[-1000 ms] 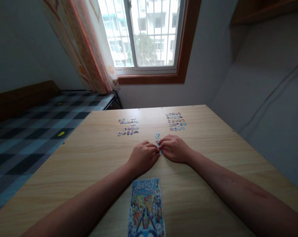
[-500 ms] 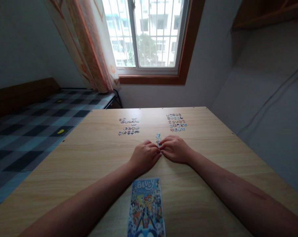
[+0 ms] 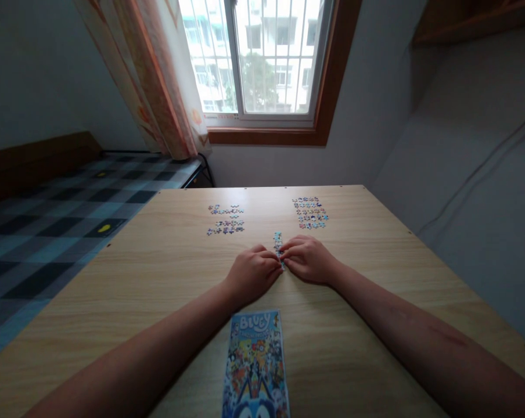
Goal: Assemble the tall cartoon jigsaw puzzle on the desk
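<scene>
A narrow strip of joined jigsaw puzzle pieces [image 3: 278,238] lies on the wooden table, running toward me between my hands. My left hand [image 3: 254,270] rests at its near end on the left, fingers closed together on a puzzle piece. From the right, my right hand [image 3: 308,259] pinches at the same lower end, thumb and fingertips against the pieces. The fingertips of both hands nearly meet and partly cover the pieces there. Below them lies a picture sheet [image 3: 256,366] with "Bluey" lettering and many cartoon figures.
Loose puzzle pieces sit in rows at the far left [image 3: 230,227] and far right [image 3: 310,212] of the table [image 3: 179,255]. A bed with a checked cover [image 3: 71,232] stands left of the table. Behind are a curtain [image 3: 158,75] and a barred window [image 3: 275,64].
The view has tipped slightly, so everything sits a little higher. Both hands stay at the strip's near end, with only slight finger movement.
</scene>
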The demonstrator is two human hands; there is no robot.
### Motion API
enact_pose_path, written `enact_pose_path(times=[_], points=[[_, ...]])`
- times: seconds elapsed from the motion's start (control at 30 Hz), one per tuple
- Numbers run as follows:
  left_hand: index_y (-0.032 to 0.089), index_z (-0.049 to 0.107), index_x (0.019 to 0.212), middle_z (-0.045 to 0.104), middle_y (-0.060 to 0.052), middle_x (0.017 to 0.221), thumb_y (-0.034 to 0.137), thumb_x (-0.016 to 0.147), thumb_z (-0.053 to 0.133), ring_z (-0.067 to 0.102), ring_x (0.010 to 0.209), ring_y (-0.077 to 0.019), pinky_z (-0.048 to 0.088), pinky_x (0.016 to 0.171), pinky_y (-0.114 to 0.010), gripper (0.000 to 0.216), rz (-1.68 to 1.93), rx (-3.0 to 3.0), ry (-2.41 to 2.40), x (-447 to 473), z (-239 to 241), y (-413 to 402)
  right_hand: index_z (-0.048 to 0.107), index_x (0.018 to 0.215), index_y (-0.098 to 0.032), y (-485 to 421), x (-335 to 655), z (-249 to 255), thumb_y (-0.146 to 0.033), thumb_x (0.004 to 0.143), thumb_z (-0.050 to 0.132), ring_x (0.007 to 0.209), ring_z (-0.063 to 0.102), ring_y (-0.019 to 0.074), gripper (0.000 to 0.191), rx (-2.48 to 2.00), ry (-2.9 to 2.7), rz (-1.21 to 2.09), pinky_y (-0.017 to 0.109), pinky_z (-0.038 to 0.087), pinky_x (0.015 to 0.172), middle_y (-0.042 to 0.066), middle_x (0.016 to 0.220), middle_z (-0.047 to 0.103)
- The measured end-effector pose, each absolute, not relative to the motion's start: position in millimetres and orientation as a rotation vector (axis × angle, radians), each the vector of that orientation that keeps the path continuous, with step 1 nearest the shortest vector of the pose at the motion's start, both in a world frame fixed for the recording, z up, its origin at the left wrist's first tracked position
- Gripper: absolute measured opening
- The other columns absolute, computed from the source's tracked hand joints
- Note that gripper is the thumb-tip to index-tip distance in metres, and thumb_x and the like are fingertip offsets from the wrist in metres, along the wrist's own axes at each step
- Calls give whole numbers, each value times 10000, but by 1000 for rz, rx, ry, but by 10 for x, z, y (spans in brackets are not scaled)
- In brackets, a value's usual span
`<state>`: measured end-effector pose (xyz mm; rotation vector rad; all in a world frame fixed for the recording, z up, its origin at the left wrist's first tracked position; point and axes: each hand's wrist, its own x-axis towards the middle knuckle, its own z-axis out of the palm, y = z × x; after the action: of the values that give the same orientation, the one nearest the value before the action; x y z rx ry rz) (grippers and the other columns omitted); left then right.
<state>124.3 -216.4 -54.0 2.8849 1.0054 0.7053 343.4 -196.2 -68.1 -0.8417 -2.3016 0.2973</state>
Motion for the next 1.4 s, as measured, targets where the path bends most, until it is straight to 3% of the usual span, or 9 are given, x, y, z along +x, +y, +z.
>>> enact_pose_path(times=[0.47,0.7,1.4], points=[[223,780,902,783,-29,963,323,931,645,682,903,-204,547,841,-358,171,748,2730,1159,1212,-570,-2128,787,925,-254,-1954,3436,-699,-198,843,708,957,721,201,127,-838,-2298,280,375,541,932,27,1031,788],[230,790,955,788,-26,993,310,950,620,680,924,-211,544,849,-372,188,769,2730,1151,1116,-573,-2072,792,920,-233,-1973,3449,-714,-231,892,670,909,734,185,125,-885,-2153,263,327,574,850,46,1000,790],[236,778,1054,775,-21,1105,292,985,548,665,1010,-204,512,949,-393,246,722,2774,1054,1170,-636,-2006,805,854,-233,-2009,3523,-684,-248,894,652,866,684,197,158,-809,-2325,250,370,528,857,34,938,782]])
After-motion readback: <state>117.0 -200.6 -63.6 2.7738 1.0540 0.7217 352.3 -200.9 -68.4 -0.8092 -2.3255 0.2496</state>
